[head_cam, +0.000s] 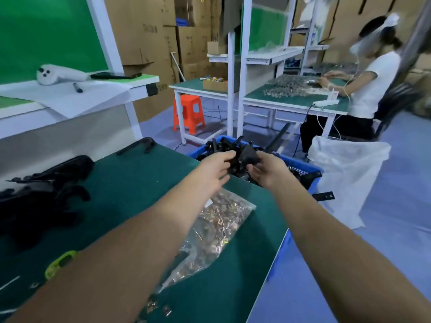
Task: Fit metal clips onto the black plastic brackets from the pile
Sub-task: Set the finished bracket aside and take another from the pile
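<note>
Black plastic bracket (250, 156) was held above the blue crate (303, 164), gripped in the curled fingers (254, 170) of the right hand (270, 171); the left hand (215, 170) was just beside its left end, possibly pinching it, though this could not be told; the bag of metal clips (219, 226) lay nearer on the tabletop (140, 183).

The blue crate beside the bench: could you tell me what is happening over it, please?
A person reaches both hands over the blue crate. The right hand grips a black bracket; the left hand meets it, grip unclear. The bag of metal clips lies on the green table.
</note>
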The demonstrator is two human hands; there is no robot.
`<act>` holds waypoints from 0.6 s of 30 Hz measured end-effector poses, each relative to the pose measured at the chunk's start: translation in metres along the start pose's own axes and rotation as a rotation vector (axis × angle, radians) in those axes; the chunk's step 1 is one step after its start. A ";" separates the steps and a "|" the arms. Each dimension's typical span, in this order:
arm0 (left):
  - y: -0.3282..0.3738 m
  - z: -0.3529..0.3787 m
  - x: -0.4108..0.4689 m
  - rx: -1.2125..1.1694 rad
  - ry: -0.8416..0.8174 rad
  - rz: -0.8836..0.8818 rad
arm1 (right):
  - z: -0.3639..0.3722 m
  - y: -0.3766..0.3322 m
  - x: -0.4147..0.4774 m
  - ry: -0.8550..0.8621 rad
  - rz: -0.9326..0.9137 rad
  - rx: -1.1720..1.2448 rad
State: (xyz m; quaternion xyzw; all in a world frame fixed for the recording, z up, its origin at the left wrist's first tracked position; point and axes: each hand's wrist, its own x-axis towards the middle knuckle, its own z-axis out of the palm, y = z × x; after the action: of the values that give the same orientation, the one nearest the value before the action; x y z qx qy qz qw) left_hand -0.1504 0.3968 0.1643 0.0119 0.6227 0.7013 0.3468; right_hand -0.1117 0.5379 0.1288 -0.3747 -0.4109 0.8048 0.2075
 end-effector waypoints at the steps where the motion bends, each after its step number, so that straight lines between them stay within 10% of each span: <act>1: 0.004 0.001 0.004 0.054 0.011 0.028 | 0.001 0.000 0.013 0.032 0.013 -0.062; 10: -0.054 -0.117 -0.043 0.685 0.330 0.556 | 0.036 0.101 -0.048 -0.197 -0.520 -0.865; 18: -0.106 -0.219 -0.100 0.816 0.579 0.463 | 0.045 0.162 -0.152 -0.603 -0.620 -1.279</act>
State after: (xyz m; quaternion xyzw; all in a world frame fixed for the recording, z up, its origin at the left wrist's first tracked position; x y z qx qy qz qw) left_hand -0.1229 0.1559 0.0636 0.0885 0.8950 0.4357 -0.0347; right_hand -0.0545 0.3250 0.0792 -0.0541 -0.9209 0.3833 0.0458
